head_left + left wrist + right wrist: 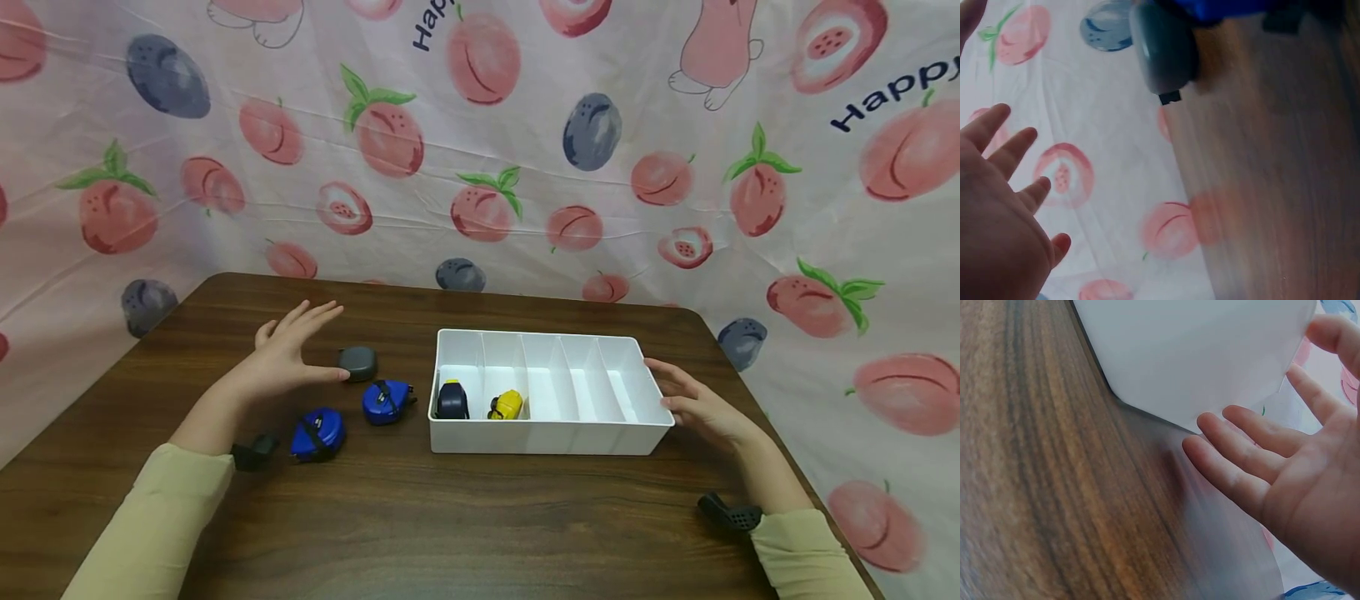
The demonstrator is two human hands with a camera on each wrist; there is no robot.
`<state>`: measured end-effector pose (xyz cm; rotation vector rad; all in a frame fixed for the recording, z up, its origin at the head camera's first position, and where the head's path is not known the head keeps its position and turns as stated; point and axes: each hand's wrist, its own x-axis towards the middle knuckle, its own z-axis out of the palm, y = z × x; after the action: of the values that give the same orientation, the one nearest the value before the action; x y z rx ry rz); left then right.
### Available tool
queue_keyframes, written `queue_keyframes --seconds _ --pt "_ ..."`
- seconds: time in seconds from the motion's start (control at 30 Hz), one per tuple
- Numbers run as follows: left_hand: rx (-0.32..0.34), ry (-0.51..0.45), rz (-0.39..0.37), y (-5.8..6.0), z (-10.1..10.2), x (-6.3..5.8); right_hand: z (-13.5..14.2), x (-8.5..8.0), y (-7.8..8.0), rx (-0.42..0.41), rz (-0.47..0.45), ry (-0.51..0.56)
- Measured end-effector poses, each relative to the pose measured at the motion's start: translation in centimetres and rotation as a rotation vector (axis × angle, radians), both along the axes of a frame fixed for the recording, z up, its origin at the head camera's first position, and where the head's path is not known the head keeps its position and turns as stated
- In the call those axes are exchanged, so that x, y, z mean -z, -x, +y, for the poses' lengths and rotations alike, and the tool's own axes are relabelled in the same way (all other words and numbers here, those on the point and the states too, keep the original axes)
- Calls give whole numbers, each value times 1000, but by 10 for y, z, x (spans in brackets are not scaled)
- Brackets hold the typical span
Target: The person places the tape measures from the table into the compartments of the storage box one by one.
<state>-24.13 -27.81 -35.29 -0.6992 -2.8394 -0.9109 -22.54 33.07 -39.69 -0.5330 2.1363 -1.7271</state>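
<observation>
My left hand [281, 354] hovers with its fingers spread, thumb tip beside a grey tape measure [357, 363]. In the left wrist view the grey tape measure [1163, 50] shows a black tab, apart from the fingers [1013, 156]. Two blue tape measures, one nearer me [318, 434] and one farther right [386, 402], lie on the table with black straps. My right hand [697, 404] rests nearly straight fingertips on the right end of a white divided box [540, 437]. Inside the box, a dark tape measure [452, 400] sits in the leftmost compartment and a small yellow one [506, 405] in the second.
The brown wooden table [480, 525] ends at a back edge just behind the box. A fruit-print cloth [525, 125] hangs behind it and along the sides. Thin white dividers part the box into several slots.
</observation>
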Motion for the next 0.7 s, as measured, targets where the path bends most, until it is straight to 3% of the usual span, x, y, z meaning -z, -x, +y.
queue_keyframes --seconds 0.33,0.6,0.7 --pt "24 -75 -18 19 -9 9 0 1 0 -8 9 1" --pt "-6 -152 -151 28 -14 20 0 0 -1 -19 17 8" --pt "18 -170 -153 32 -16 25 0 -1 -1 -22 21 10"
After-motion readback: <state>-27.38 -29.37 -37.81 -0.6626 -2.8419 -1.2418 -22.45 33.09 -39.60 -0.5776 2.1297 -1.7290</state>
